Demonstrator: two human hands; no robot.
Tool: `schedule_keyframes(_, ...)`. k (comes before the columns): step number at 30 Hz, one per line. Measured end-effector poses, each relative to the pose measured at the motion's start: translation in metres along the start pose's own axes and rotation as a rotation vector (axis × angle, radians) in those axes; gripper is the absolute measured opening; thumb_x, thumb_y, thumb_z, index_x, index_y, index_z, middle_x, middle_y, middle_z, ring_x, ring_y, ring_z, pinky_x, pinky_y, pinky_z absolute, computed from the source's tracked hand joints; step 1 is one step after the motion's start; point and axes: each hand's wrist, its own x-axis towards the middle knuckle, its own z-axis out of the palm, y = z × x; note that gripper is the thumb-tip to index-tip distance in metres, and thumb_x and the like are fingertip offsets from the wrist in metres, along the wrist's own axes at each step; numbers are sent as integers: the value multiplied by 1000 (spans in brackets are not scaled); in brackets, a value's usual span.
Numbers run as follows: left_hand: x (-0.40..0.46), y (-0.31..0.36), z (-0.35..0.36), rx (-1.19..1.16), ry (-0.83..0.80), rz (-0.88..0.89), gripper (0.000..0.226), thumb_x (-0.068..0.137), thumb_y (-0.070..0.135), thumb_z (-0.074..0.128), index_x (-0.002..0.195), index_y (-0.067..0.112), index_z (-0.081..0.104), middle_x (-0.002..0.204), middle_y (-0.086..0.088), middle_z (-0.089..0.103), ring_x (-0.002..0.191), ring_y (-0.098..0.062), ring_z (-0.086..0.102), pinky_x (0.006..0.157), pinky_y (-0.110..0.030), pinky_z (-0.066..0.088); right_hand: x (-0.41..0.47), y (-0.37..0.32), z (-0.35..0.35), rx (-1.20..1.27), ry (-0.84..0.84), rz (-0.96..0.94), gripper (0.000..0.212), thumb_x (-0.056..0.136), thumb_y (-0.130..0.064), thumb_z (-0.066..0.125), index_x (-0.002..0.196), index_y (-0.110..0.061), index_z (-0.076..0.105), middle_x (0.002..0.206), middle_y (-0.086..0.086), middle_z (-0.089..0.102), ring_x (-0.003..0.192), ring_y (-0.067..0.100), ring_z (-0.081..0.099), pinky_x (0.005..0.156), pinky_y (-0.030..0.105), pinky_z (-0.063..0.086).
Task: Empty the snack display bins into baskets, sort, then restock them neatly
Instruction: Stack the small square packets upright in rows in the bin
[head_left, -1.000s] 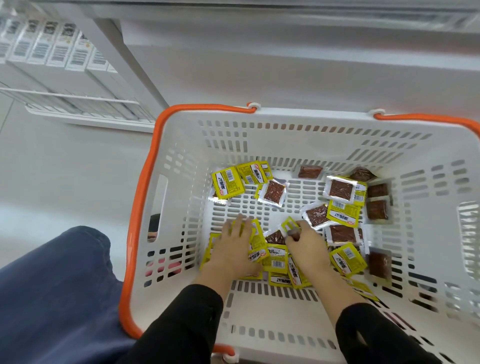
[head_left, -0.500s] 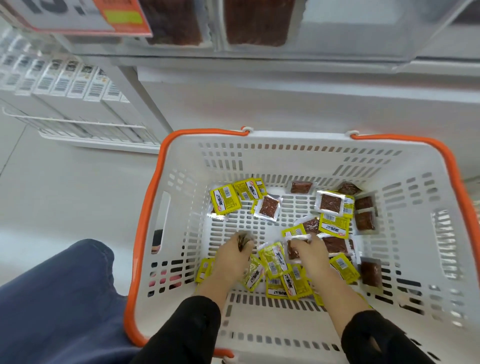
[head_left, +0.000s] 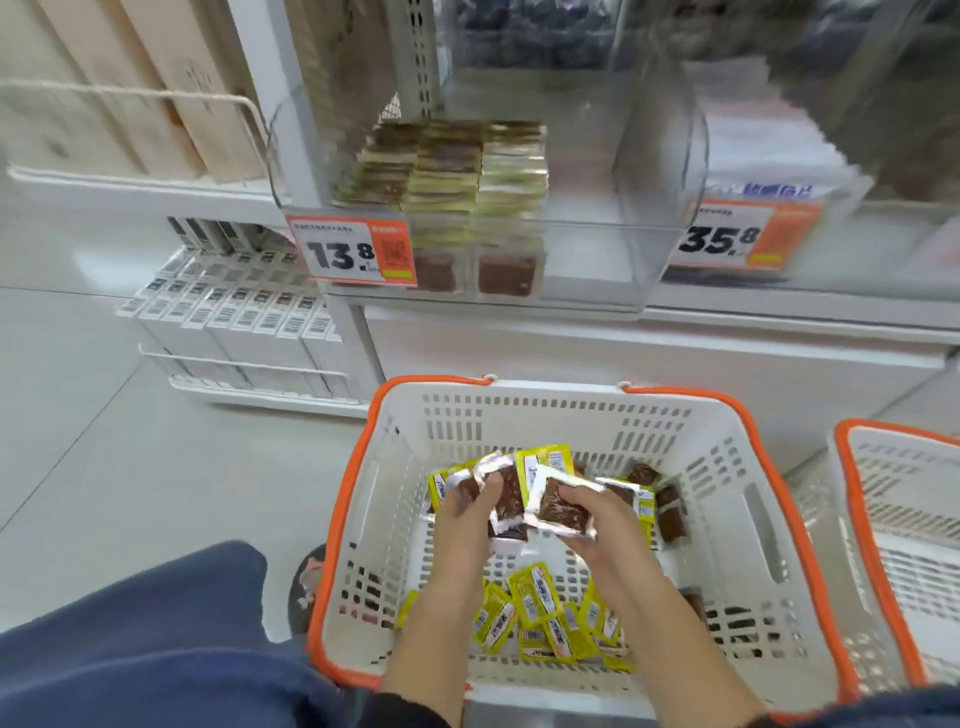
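A white basket with an orange rim (head_left: 737, 514) stands on the floor in front of me. Small yellow snack packets (head_left: 535, 618) and clear packets of brown snack lie on its bottom. My left hand (head_left: 465, 512) is raised over the basket, gripping a few clear brown-snack packets (head_left: 506, 499). My right hand (head_left: 597, 519) holds another clear packet (head_left: 561, 506) right beside them. Above, a clear display bin (head_left: 587, 249) on the shelf holds neat stacks of the same packets (head_left: 447, 171) in its left part.
A second white and orange basket (head_left: 893, 525) stands to the right. Orange price tags 13.8 (head_left: 353, 252) and 35.8 (head_left: 732, 239) hang on the bins. White boxes (head_left: 244, 332) fill a low wire shelf at left. My blue-trousered knee (head_left: 135, 639) is at bottom left.
Both hands have lifted from the basket bottom with clear packets gathered in them. The view has tilted up, so the display bin and price tags now show.
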Motion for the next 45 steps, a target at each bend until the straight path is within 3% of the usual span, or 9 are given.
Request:
schedule_keyframes(3,-33,21,4,34,-19,46,42,87,44,68,122,23,61,125,1,64,116,-22,58,97,-50,46,-24,-10,-1,7,-46,-46,10,89,-4,61,88,-11,68,83,3,71,76,13,67,59,24,47)
schedule_keyframes(8,-55,31,0,25,19,82,55,90,47,61,135,17,53,138,1,54,127,-23,50,104,-48,41,-51,-12,-3,0,-82,-108,12,88,-4,63,94,-12,70,90,4,71,83,15,65,67,29,47)
schedule_keyframes(14,-56,35,-6,197,-27,99,31,94,44,57,110,20,67,104,-3,72,95,-21,68,72,-34,52,-61,-13,-6,-562,-40,-764,46,86,-7,69,85,-53,71,95,-29,69,93,5,66,84,34,53)
schedule_keyframes(17,-58,38,-3,209,-91,77,32,98,44,48,105,20,67,99,-3,74,90,-18,70,64,-29,49,-58,2,-6,-924,-19,-1112,42,82,-3,71,102,-40,73,109,-30,61,106,-8,53,88,25,50)
schedule_keyframes(20,-57,41,-6,212,-120,20,41,97,52,46,111,20,69,102,-7,74,96,-24,70,83,-43,56,-51,17,-12,-1000,-18,-1250,49,74,4,71,108,-31,73,115,-17,65,104,2,56,84,27,53)
schedule_keyframes(28,-41,66,-47,336,-192,-103,36,98,37,49,107,11,72,100,-12,74,97,-27,69,79,-31,51,-57,11,-4,-888,-186,-1199,21,81,-20,63,93,-35,73,109,-40,60,112,-16,51,99,10,37)
schedule_keyframes(34,-53,69,-48,506,-389,-173,37,92,52,56,104,22,73,103,-4,74,97,-23,69,90,-34,51,-53,11,-8,-950,-227,-1085,37,80,-4,63,91,-39,66,121,-39,55,115,-11,50,96,10,37)
schedule_keyframes(38,-49,66,-47,528,-506,-92,44,83,49,71,114,17,69,108,-7,73,103,-24,69,95,-41,53,-56,11,-7,-943,-206,-1059,47,84,-2,64,101,-45,70,116,-37,58,112,-14,52,90,9,42)
schedule_keyframes(45,-52,54,-21,540,-297,224,22,93,39,61,109,25,68,101,6,74,93,-10,70,86,-32,55,-67,6,2,-649,109,-854,34,93,-19,61,122,-36,60,97,-26,67,85,-1,67,74,16,50)
